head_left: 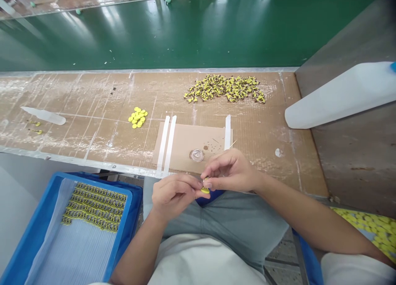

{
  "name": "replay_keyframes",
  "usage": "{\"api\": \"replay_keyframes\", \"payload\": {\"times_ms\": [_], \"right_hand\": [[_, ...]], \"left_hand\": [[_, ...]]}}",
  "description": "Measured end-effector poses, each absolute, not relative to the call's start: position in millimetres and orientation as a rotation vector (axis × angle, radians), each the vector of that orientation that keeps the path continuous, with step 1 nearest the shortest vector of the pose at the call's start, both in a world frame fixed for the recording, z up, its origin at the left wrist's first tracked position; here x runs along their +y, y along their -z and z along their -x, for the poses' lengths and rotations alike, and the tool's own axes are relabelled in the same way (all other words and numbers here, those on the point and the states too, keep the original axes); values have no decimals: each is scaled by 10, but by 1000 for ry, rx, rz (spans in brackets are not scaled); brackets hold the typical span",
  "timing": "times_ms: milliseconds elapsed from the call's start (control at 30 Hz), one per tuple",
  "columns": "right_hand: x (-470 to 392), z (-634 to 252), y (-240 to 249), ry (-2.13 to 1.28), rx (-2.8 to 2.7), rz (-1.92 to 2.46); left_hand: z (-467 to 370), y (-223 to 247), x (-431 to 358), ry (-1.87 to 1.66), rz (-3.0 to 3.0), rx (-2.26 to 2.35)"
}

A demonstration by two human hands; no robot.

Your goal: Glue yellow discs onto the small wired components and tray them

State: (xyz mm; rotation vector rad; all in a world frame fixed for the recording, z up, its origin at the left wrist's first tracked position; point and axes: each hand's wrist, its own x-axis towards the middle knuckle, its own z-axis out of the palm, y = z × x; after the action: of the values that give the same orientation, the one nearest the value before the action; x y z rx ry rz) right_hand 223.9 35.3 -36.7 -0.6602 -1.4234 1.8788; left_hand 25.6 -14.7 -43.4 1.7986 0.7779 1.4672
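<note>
Pale shirt [204,260] nearest; hands [175,194] meet over lap [229,219], left pinching yellow disc [205,190].

no readable lettering, numbers, brands or signs in view, none legible on the white plastic bottle [340,97], the blue rectangular plastic crate [41,213], the flat brown cardboard sheet [192,136]
</note>
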Motion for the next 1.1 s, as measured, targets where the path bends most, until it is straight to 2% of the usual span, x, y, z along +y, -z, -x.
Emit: {"api": "replay_keyframes", "payload": {"times_ms": [433,667,1100], "right_hand": [[343,-2203,374,-2089,-1207,750],[349,-2207,399,-2079,-1247,738],[354,-2238,417,-2109,-1236,766]], "left_hand": [[-230,411,-188,-1428,-1664,913],[-252,453,-171,-1435,-1524,908],[-268,432,-146,-1451,-1610,851]]}}
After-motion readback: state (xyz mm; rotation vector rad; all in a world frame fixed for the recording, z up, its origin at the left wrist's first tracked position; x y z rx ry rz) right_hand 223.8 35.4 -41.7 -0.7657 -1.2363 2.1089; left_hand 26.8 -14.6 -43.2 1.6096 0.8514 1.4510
